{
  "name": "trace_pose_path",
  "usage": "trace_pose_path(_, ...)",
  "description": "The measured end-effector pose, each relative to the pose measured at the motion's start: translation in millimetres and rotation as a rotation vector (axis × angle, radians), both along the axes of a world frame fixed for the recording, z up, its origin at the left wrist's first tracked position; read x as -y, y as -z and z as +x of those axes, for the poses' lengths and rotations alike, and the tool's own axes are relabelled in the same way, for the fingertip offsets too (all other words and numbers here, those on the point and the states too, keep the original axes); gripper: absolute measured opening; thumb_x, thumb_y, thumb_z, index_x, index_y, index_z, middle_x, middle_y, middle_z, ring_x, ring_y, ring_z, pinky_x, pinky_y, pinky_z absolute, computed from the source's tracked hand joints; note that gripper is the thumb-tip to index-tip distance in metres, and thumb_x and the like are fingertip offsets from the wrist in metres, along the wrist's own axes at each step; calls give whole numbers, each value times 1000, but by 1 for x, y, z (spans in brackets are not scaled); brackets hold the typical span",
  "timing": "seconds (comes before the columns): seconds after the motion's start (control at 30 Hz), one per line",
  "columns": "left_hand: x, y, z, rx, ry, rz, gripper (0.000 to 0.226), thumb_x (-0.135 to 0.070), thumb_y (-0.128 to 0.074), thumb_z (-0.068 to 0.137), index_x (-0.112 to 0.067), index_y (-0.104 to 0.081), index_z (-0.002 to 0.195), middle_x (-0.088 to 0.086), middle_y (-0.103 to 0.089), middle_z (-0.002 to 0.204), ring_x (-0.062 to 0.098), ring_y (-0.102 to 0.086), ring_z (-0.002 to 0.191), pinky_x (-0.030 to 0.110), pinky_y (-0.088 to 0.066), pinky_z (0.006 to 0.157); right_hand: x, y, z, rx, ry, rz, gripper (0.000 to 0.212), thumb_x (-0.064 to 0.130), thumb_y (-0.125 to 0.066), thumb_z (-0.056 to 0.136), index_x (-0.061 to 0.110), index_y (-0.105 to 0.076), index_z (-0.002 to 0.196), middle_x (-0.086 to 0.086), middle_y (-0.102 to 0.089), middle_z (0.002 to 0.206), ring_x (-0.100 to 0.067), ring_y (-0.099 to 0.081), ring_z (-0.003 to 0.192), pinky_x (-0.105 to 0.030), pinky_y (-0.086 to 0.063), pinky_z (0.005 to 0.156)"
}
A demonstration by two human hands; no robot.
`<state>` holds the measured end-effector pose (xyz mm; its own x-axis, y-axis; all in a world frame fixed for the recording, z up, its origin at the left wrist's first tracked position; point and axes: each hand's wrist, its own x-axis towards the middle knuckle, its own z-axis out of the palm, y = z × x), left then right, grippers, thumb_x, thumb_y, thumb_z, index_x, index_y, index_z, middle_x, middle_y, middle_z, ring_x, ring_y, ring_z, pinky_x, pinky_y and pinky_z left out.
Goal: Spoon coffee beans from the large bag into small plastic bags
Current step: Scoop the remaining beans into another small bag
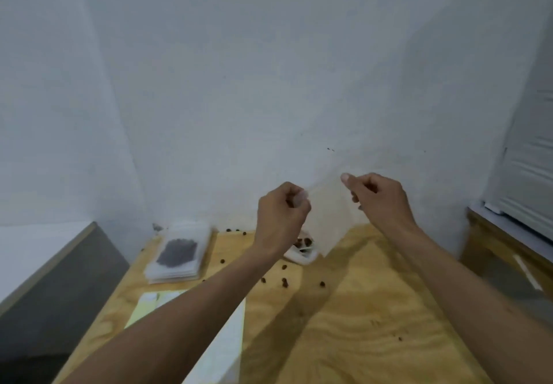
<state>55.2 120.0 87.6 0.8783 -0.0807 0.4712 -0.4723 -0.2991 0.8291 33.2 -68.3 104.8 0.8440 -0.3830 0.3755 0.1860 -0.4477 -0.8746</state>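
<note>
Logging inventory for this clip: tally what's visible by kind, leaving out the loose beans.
Hands: 2, left hand, right hand
Held clear bag: 1
Stack of bags: 1
White scoop: 1
Yellow paper: 1
Total: 6

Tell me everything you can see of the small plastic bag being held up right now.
The small plastic bag is clear, thin and flat, and looks empty. It hangs upright in the air above the wooden table, in front of the white wall. The left hand and right hand each pinch a top corner. Its lower edge hangs just above a white scoop.
</note>
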Motion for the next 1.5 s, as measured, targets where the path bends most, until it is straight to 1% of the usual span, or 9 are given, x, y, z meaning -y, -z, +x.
trace_pose_path(0.3,-57,-4,28,363,-172,284,6,-6,-66,88,-9,-67,92,-3,-66,79,18,-62,70,42,-54,66,-79,-25,43,-189,-237,136,30,36,-69,87,9,-79,79,-4,-79,80,-16,-72,69,-30,-58,67)
trace_pose_path(0.53,-72,-11,30,-3,-46,136,40,-47,-80,82,-14,-74,104,-4,-75,92,6,-69,87,24,-58,80,-91,-21,62,-211,-298,161,30,32,-74,91,7,-74,74,-1,-71,67,-10,-64,63,-26,-52,67)
trace_pose_path(0.8,-79,-16,46,-286,91,-85,44,-23,-68,89,17,-58,72,14,-60,69,36,-67,68,41,-64,75,-89,-19,60,-139,-305,-137,39,50,-70,89,14,-74,75,4,-69,67,-9,-61,62,-33,-55,68)
trace_pose_path(0.97,-73,-6,40,-35,-128,187,47,-19,-58,92,0,-48,50,14,-45,43,20,-40,42,29,-34,47,-87,-15,55,-206,-379,-295,38,40,-66,96,15,-62,68,4,-70,73,-1,-67,61,-19,-48,61)
trace_pose_path(1.17,-74,-11,49,72,-301,198,51,-16,-57,91,-8,-35,47,10,-28,44,17,-22,45,29,-22,46,-99,-13,52,-293,-398,-308,26,19,-62,94,5,-59,72,-9,-77,85,-12,-76,81,-38,-61,84)
trace_pose_path(1.27,-83,-17,42,71,-155,165,38,-28,-62,95,-3,-68,67,7,-59,54,11,-44,47,25,-39,52,-97,-21,50,-329,-498,-90,20,13,-59,96,0,-61,81,-16,-74,93,-18,-77,86,-41,-62,88)
trace_pose_path(1.33,-92,-27,30,-10,21,200,29,-42,-69,93,-19,-75,110,-11,-74,101,-6,-62,83,18,-49,77,-91,-28,51,-330,-562,17,20,9,-63,94,-2,-62,77,-16,-70,82,-19,-75,77,-44,-61,91)
trace_pose_path(1.4,-100,-34,24,-103,179,352,76,-54,-77,81,-34,-46,147,-19,-48,145,-8,-45,121,22,-38,101,-88,-32,50,-310,-587,26,25,2,-67,86,4,-55,64,-8,-57,65,-19,-65,65,-49,-61,88)
trace_pose_path(1.5,-101,-38,24,-109,294,560,120,-48,-90,68,-34,-13,160,-18,-17,161,-1,-18,143,25,-23,114,-94,-33,46,-340,-624,-7,16,3,-66,72,9,-55,62,-8,-57,64,-23,-59,63,-51,-60,78)
